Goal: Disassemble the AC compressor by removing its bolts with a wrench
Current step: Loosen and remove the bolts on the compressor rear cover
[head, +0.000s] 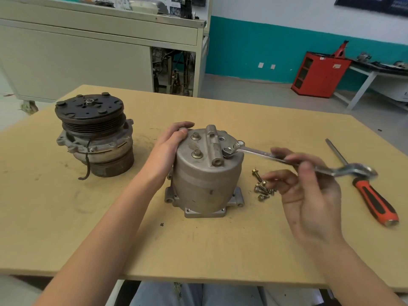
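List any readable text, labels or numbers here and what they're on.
No text is legible.
Wall posters: print blurred.
Red cabinet sticker: too small.
Papers on the back bench: blurred.
The compressor and wrench: no markings visible.

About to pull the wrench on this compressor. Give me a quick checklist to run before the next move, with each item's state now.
1. Left hand steadies compressor housing: ok, it holds the top edge.
2. Right hand grip on wrench: ok, fingers pinch mid-handle.
3. Wrench head squarely on the bolt: cannot tell.
4. Loose bolts out of the way: ok, grouped on the table right of the housing.
5. Top cleared of bolts: not ok, two other bolts sit in it.
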Available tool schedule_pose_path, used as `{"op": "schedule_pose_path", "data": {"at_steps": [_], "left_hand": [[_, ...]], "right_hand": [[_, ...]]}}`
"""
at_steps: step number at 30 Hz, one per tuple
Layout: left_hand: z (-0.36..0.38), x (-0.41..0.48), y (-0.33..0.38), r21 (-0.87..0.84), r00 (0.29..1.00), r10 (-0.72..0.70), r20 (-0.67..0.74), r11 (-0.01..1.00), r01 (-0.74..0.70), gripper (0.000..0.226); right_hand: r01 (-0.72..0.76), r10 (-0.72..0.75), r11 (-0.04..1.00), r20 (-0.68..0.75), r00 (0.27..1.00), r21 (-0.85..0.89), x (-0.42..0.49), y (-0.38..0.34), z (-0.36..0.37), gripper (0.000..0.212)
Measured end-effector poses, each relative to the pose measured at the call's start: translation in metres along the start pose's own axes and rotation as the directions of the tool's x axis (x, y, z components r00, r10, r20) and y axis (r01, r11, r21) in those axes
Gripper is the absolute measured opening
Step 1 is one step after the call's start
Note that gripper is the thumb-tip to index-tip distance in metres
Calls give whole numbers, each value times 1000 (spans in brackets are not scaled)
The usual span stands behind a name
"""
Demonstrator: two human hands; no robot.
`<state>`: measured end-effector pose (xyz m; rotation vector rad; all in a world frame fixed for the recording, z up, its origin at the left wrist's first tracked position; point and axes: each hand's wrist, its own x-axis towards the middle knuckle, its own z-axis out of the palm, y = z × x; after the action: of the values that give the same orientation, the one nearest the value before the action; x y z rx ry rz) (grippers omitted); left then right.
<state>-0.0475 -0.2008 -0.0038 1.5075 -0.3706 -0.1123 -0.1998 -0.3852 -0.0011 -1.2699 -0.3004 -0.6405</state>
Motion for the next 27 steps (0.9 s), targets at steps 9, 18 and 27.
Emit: {"op": "schedule_pose_path", "data": {"at_steps": [9,18,27], "left_hand": [[0,0,1,13,1000,7,-2,1000,-7,26],[0,0,1,-10,1000,14,4,1000,-14,24],[1,-1,3,-31,1000,-10,2,999,10,24]], "right_hand": [[-635,641,767,-64,765,88,118,16,1,17],[-564,714,656,170,679,-501,175,31,60,21],[-626,805,574,223,550,-529,180,45,76,18]]}}
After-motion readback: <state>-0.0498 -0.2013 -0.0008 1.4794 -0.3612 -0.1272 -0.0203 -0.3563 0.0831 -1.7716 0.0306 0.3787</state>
